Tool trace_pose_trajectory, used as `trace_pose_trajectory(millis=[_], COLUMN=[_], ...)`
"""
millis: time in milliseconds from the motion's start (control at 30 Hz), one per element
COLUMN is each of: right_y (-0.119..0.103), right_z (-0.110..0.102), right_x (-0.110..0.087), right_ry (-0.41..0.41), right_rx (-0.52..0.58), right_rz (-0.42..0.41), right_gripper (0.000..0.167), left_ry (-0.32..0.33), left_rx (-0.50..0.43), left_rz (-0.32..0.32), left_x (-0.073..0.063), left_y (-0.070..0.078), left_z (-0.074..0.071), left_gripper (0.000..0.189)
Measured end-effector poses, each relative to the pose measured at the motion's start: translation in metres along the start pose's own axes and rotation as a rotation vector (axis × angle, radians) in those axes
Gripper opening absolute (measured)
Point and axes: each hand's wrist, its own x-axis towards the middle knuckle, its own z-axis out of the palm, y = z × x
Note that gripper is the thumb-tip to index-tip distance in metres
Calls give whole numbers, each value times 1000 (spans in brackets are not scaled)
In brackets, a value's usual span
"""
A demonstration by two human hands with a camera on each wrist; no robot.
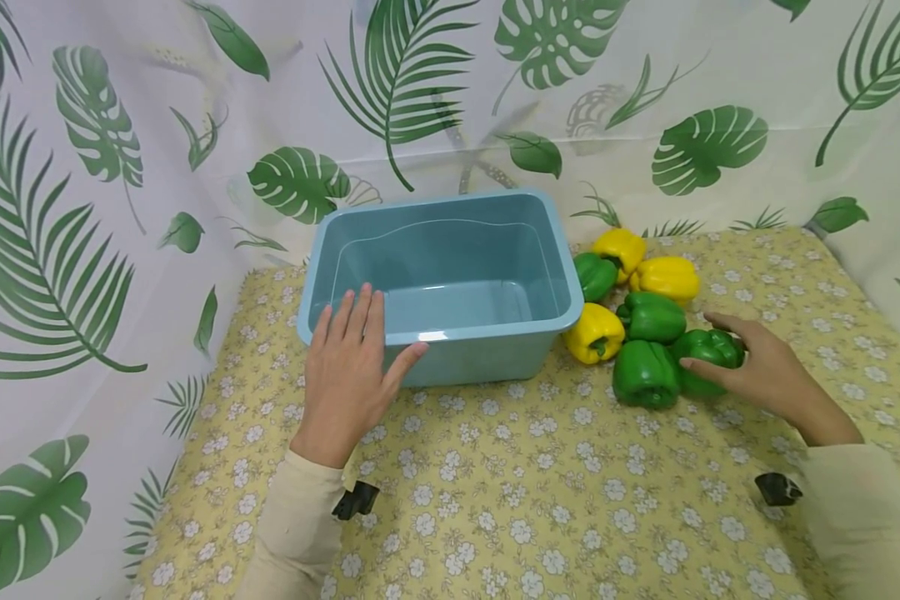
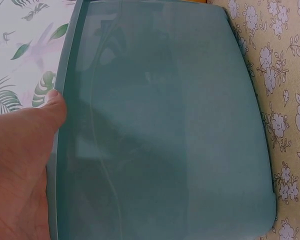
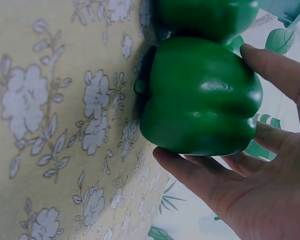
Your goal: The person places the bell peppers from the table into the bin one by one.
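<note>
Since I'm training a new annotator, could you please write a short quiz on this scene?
1. Count: How many yellow peppers show in the head view?
2. True or false: The right hand has its fingers and thumb around a yellow pepper.
3. Multiple choice: Where does the left hand lie on the blue bin?
A) Over its far rim
B) Over its near rim
C) Under its base

Key:
1. Three.
2. False; they are around a green pepper.
3. B.
</note>
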Motion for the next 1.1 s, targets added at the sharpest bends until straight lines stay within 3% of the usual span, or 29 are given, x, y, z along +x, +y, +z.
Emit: trace_pose_trajectory(millis=[500,900,1100], right_y=[4,4,6], right_z=[3,3,7], right_x=[-5,-5,-6], right_ry=[-46,-95,-77], right_rx=[11,49,66], right_rz=[11,71,55], right_gripper=[94,111,110], left_ry=[2,7,0], left_rx=[-5,-9,-11], left_rz=[-1,-3,-9], left_x=[0,0,0], left_y=[0,0,0], left_z=[0,0,0], left_gripper=[85,88,85])
